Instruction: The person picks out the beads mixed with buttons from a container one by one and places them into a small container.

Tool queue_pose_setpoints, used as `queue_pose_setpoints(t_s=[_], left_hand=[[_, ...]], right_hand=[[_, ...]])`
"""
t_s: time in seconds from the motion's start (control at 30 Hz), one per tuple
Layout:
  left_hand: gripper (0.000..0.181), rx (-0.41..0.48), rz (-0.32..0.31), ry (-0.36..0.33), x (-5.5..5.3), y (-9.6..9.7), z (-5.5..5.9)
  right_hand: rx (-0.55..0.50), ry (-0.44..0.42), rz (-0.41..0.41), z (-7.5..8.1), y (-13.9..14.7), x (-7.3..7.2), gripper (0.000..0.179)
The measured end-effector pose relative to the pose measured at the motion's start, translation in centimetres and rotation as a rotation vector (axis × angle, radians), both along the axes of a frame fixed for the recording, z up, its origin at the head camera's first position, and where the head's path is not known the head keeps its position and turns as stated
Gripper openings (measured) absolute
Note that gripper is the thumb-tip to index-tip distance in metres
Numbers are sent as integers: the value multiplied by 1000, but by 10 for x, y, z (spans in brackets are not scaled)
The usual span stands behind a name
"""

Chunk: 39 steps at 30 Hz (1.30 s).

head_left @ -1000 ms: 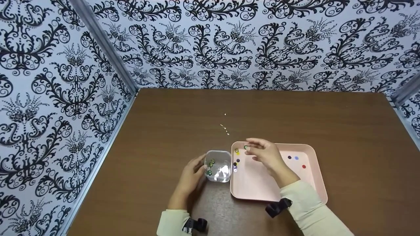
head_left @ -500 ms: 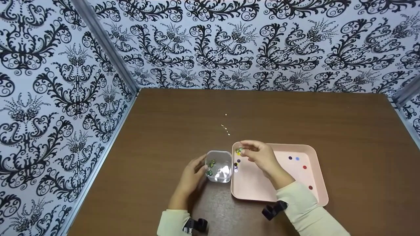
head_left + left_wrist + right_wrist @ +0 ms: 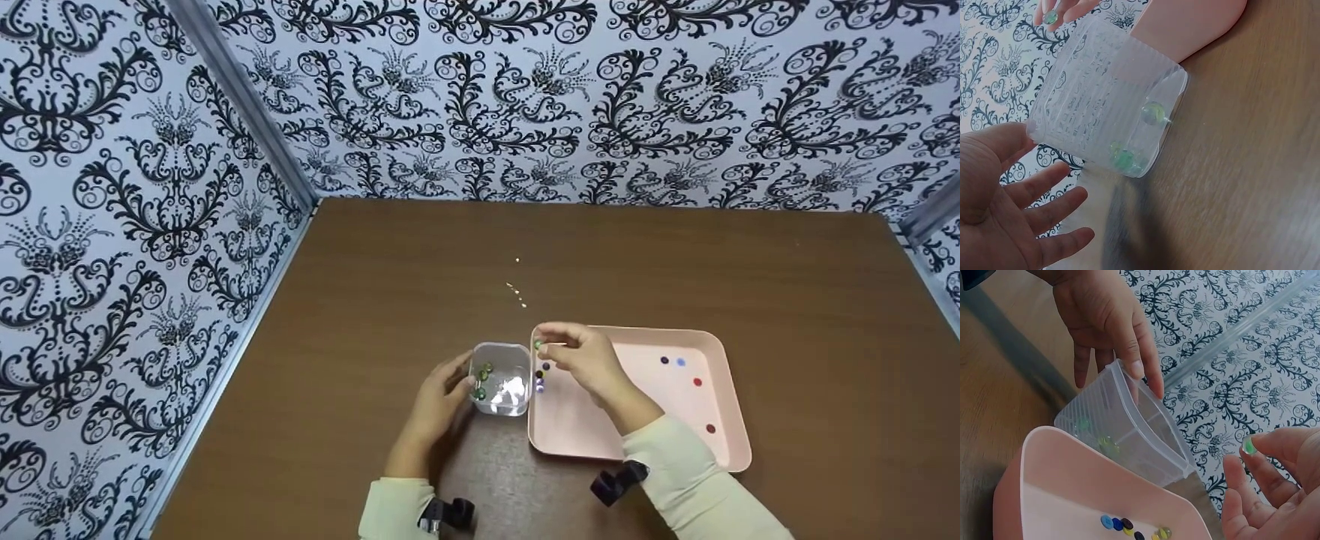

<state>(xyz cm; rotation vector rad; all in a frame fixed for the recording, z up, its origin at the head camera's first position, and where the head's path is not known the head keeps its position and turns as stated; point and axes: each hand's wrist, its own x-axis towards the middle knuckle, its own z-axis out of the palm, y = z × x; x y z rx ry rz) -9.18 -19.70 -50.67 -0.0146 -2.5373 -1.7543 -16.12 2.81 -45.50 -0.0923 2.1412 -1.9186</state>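
Observation:
My right hand (image 3: 589, 365) pinches a green glass marble (image 3: 1249, 445) between thumb and finger, above the far left corner of a pink tray (image 3: 585, 424). A clear plastic container (image 3: 511, 366) stands against the tray's left side. At its left rim, my left hand (image 3: 437, 405) holds it with thumb and forefinger, while the other fingers spread loose in the left wrist view. Several greenish marbles (image 3: 1123, 160) lie at the container's bottom. In the right wrist view, a yellowish marble (image 3: 1165, 532) lies in the tray close to several small buttons (image 3: 1107, 521).
Toward the tray's right side lie a light blue button (image 3: 681, 362), a red button (image 3: 697, 382) and a dark red button (image 3: 710, 429). The brown table (image 3: 360, 300) carries small whitish specks beyond the container. Patterned walls (image 3: 525, 97) enclose the back and left.
My right hand has moved left over the tray toward the container, carrying the green marble. The sleeve's shift uncovers the dark red button. My left hand and the container stay in place.

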Motion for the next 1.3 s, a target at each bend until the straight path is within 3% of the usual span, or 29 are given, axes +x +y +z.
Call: queue_pose_setpoints(t_s=[0.33,0.6,1.3], left_hand=[[42,-8,7,-10,0,0,1],[41,34,-36,17,0,0,-1],[40,40,-19,15,0,-1,-1]], right_hand=[[-8,40,72,-1,-7,2,35],[25,83,112,1,-14,5,32],[105,213,183,-5,-27,9,30]])
